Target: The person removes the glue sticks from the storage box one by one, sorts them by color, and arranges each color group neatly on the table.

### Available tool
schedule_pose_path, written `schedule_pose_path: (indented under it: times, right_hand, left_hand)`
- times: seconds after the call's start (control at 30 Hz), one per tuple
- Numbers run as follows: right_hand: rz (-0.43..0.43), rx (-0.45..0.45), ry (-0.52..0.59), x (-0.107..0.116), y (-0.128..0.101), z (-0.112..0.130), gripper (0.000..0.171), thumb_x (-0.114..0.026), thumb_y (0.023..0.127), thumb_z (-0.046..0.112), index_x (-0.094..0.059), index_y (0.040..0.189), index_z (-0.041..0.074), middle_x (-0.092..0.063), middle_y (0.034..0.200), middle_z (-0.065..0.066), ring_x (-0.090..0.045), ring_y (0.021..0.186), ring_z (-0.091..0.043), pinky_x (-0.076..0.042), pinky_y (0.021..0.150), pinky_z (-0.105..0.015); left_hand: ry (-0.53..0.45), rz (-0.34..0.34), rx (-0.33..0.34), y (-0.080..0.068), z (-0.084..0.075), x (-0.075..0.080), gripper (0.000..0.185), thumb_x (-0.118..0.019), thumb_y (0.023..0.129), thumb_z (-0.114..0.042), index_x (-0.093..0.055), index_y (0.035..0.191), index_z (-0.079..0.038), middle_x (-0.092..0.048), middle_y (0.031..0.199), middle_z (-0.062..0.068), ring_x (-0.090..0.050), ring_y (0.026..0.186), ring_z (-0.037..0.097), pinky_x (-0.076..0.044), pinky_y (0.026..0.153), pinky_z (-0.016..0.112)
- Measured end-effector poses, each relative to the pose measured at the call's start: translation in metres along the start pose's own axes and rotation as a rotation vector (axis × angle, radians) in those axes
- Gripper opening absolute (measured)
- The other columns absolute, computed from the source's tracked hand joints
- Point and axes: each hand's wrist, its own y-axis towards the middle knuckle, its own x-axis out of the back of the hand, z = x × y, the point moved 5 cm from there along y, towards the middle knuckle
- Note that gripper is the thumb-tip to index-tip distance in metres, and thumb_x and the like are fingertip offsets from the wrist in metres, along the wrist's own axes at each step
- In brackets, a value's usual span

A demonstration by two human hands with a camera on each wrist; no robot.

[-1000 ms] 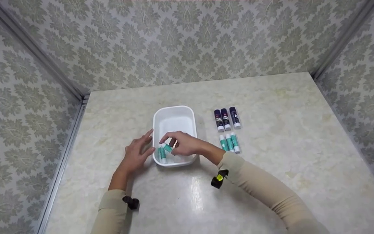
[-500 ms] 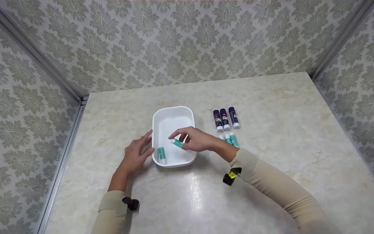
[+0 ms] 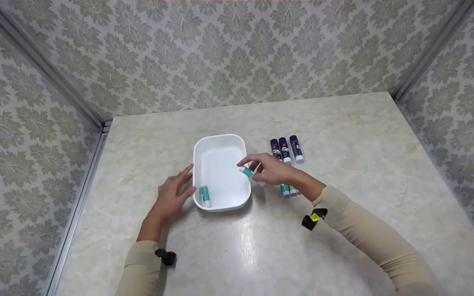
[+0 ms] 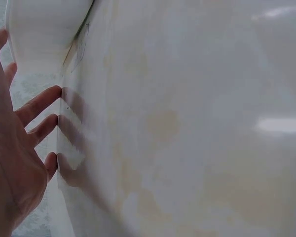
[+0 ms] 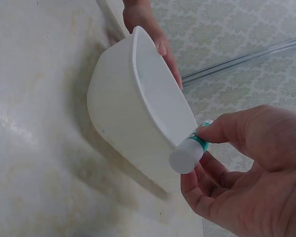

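Observation:
My right hand [image 3: 270, 169] pinches a green-and-white glue stick [image 3: 247, 171] between thumb and fingers, over the right rim of a white plastic tub [image 3: 220, 137]. The right wrist view shows the white end of this glue stick [image 5: 186, 154] turned to the camera. Another green glue stick [image 3: 205, 196] lies inside the tub at its near left corner. My left hand [image 3: 174, 192] rests against the tub's left side, fingers spread, thumb at the rim. In the left wrist view the fingertips of the left hand [image 4: 19, 128] touch the tabletop.
Right of the tub, dark purple glue sticks [image 3: 297, 149] lie side by side on the marbled table [image 3: 344, 164]. Nearer, green glue sticks [image 3: 284, 190] lie partly hidden under the right hand and wrist. Patterned wall panels [image 3: 237, 53] enclose the table's back and sides.
My right hand has lifted the pinched green glue stick from the tub's near left part and carried it right, to the right rim. The left hand stays put.

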Motion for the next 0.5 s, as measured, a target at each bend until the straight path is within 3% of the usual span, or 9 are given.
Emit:
schedule_pose_path:
  times: [0.2,0.5]
  right_hand:
    - [-0.015,-0.036,0.011,0.012,-0.012,-0.017,0.054,-0.063,0.101,-0.003,-0.065,0.154,0.005,-0.072,0.134,-0.026,-0.076,0.112,-0.035,-0.065,0.086,-0.053]
    - [-0.07,-0.118,-0.003,0.033,-0.03,-0.05,0.054,-0.063,0.103,-0.004,-0.063,0.156,0.004,-0.069,0.143,-0.025,-0.072,0.122,-0.037,-0.059,0.094,-0.038]
  left_hand:
    - [-0.004,0.002,0.008,0.0,0.001,0.0,0.078,-0.064,0.109,-0.059,-0.034,0.178,-0.039,-0.057,0.174,0.007,-0.041,0.167,0.042,-0.023,0.126,0.069]
    - [-0.003,0.005,-0.013,0.0,0.0,0.001,0.078,-0.065,0.109,-0.057,-0.035,0.178,-0.037,-0.059,0.172,0.009,-0.042,0.165,0.042,-0.024,0.124,0.068]
